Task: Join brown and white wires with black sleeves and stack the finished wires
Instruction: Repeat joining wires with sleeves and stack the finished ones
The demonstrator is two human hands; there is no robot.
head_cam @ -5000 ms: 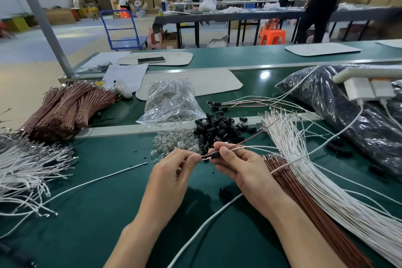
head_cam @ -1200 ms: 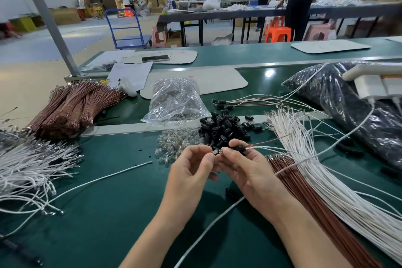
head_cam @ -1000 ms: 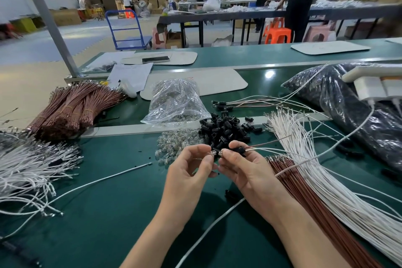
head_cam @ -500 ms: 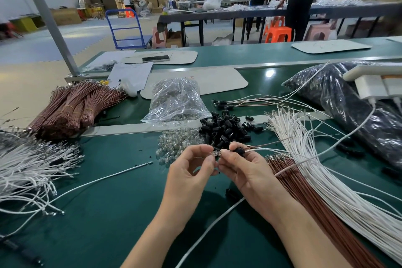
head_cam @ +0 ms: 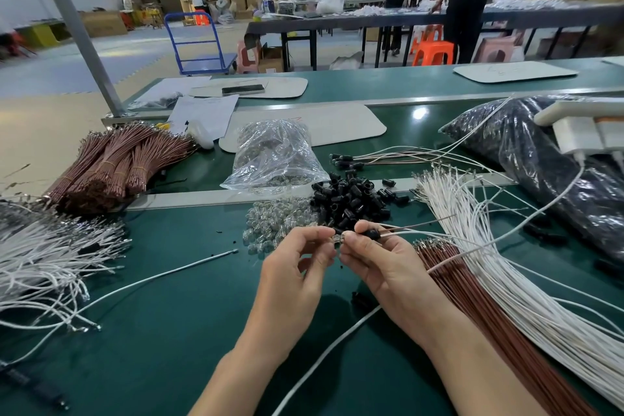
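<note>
- At the centre of the frame our left hand [head_cam: 297, 267] and right hand [head_cam: 381, 263] meet fingertip to fingertip just above the green table [head_cam: 169, 331].
- Our right hand's thumb and forefinger are curled round a black sleeve [head_cam: 371, 234]. A brown wire [head_cam: 422, 222] and a white wire [head_cam: 423, 232] run out of it toward the right.
- Our left hand pinches a small glassy piece [head_cam: 337, 239] at the sleeve's near end — it is too small for us to tell whether it is seated.
- Just behind our hands lies the pile of loose sleeves [head_cam: 351, 199]. A heap of clear bulbs [head_cam: 277, 223] sits beside it on the left, and a clear plastic bag [head_cam: 273, 155] lies further up.
- Right of centre, above that pile, the finished wires [head_cam: 398, 155] lie stacked — their sleeved ends point left.
- At lower right a fan of white leads [head_cam: 489, 263] lies beside a row of brown leads [head_cam: 472, 297].
- Along the left edge we see tied brown bundles [head_cam: 114, 165] and a white tangle [head_cam: 44, 253].
</note>
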